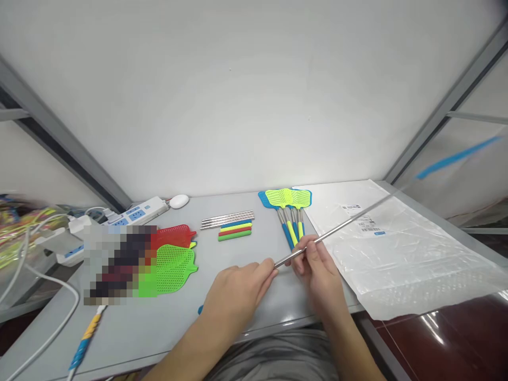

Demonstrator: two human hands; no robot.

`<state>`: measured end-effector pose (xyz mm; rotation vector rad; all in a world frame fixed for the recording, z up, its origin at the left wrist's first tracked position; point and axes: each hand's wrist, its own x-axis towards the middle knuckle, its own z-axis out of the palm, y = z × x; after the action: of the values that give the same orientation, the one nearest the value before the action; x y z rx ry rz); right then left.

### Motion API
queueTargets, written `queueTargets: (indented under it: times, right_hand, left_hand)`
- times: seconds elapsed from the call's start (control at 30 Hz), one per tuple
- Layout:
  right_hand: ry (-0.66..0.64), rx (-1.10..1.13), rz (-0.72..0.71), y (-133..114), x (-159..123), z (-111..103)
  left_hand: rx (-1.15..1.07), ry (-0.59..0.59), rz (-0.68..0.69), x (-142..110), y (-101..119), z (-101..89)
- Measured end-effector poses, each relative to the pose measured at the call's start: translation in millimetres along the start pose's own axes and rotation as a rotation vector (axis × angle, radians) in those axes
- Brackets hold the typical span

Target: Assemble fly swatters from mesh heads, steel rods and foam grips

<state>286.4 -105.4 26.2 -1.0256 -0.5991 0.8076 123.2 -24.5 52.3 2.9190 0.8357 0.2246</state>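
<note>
My left hand point(238, 291) is closed around the lower end of a telescopic fly swatter point(349, 222), and a bit of blue handle shows below the fist. Fingers and thumb of my right hand point(320, 270) pinch the metal rod farther up. The rod slants up to the right, drawn out long, to a blue head seen edge-on and blurred. Behind my right hand lie finished-looking swatters point(288, 198) with yellow and blue heads. Left of them are several metal rods point(227, 218) and coloured handles point(235, 234). Green point(174, 270) and red point(172, 234) swatter heads lie farther left.
A white plastic bag point(381, 254) with labels covers the table's right side. At the left stand a power strip point(138, 211), a white mouse-shaped object point(179, 201) and a white cable point(71, 301). A pixelated patch hides something beside the swatter heads. Metal posts frame both sides.
</note>
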Motion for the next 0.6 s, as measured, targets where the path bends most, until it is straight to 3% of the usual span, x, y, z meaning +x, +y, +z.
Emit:
queueTargets:
  times: [0.13,0.3,0.47,0.6]
  right_hand:
    - [0.111,0.015,-0.071,-5.1,-0.9,-3.9]
    - [0.198,0.131,-0.144,-29.9,2.7,-22.0]
    - [0.225,0.132,-0.242,-45.9,2.0,-30.6]
    - [0.243,0.208,-0.267,-33.9,-1.1,-10.7]
  left_hand:
    - [0.164,0.185,0.165,0.1,-8.7,3.3]
    - [0.244,0.413,0.31,-5.1,-27.4,1.0]
    - [0.307,0.463,0.321,-13.9,-32.6,-7.7]
    - [0.341,0.489,0.23,-14.8,-27.2,-10.3]
